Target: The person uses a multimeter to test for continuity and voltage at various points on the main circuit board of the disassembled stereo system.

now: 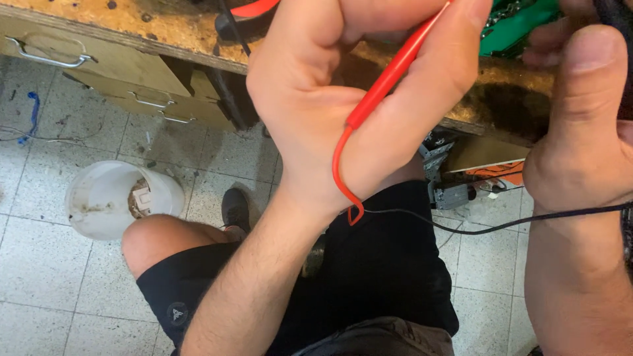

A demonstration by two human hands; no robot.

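Your left hand (pixel 343 99) has its fingers closed around a red test probe (pixel 389 76), held over the worn edge of the table (pixel 165 33); the probe's long axis runs diagonally, tip up-right toward a green circuit board (pixel 517 29), red lead (pixel 339 171) curling down. Your right hand (pixel 580 125) grips something black, fingers closed. Below lies open tiled floor (pixel 59 277) with a white bucket (pixel 109 198).

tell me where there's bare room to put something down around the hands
Free: the floor tiles left of the knee, below the white bucket. Crowded: the bench edge, filled by the left hand gripping the red probe, the right hand and the green board; scrap metal sits underneath.
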